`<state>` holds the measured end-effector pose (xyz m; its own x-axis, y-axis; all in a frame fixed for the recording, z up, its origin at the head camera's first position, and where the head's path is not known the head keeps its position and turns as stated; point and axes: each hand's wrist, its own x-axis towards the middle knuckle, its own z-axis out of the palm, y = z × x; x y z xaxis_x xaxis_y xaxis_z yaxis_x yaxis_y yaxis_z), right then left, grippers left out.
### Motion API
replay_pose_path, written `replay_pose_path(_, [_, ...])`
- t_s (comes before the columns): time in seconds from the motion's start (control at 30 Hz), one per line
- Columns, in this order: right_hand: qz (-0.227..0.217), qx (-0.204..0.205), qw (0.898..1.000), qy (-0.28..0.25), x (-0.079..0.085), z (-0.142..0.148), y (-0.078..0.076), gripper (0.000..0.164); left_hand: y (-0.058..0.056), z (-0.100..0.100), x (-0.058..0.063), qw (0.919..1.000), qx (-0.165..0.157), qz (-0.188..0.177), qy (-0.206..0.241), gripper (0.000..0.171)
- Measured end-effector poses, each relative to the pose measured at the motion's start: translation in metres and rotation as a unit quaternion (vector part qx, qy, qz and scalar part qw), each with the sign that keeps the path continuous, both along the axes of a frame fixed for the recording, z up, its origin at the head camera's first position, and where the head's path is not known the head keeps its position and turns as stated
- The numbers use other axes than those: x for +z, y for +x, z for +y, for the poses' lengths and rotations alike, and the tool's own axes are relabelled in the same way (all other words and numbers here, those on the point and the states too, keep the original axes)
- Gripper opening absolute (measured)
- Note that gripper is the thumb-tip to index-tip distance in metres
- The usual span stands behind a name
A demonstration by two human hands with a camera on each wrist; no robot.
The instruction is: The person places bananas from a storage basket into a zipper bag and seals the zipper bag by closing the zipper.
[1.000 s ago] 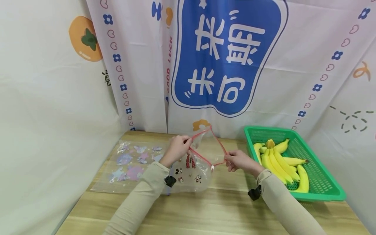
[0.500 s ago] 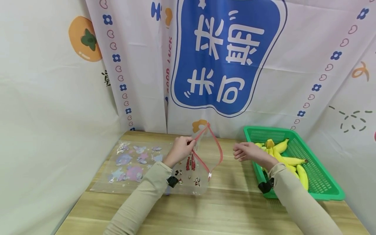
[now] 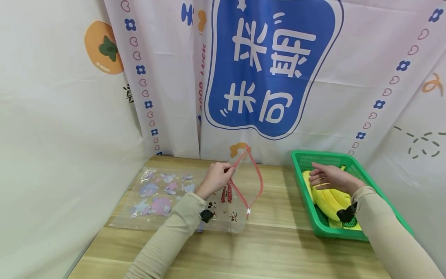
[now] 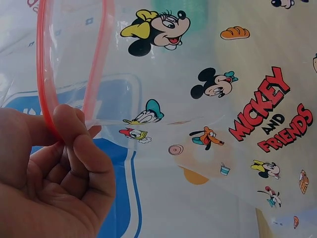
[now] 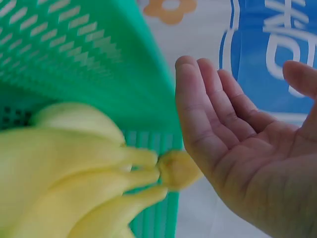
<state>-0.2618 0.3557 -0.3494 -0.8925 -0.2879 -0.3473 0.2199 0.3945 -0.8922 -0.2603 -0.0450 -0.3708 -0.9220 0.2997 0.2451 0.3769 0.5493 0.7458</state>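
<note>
My left hand (image 3: 216, 179) pinches the red zip edge of a clear zip bag (image 4: 168, 163), whose mouth gapes toward the right. Cartoon figures and red lettering are printed on the bag, and a white slider (image 3: 248, 211) sits at the lower end of its zip. Over the green basket (image 3: 310, 215) hovers my right hand (image 5: 247, 134), fingers spread and slightly bent, holding nothing. Below it lies a bunch of bananas (image 5: 84, 183), stem end near the fingers in the right wrist view. The hand and forearm hide part of the bananas in the head view.
A second clear bag (image 3: 134, 213) with pastel prints lies flat on the wooden table (image 3: 251, 252), to the left. Behind the table hangs a printed white curtain (image 3: 174, 97). The basket stands at the table's right side, near the side curtain.
My right hand has let go of the bag's edge and moved right, over the basket. The left hand still holds the bag, nearly in place.
</note>
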Motion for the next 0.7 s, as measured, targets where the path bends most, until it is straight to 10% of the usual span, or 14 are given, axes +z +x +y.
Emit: replay_pose_path(0.7, [-0.011,-0.027,0.998,0.055,-0.018,0.070,-0.016,0.077,-0.002,0.003,-0.003,1.0000,-0.005,0.003,-0.008,0.028])
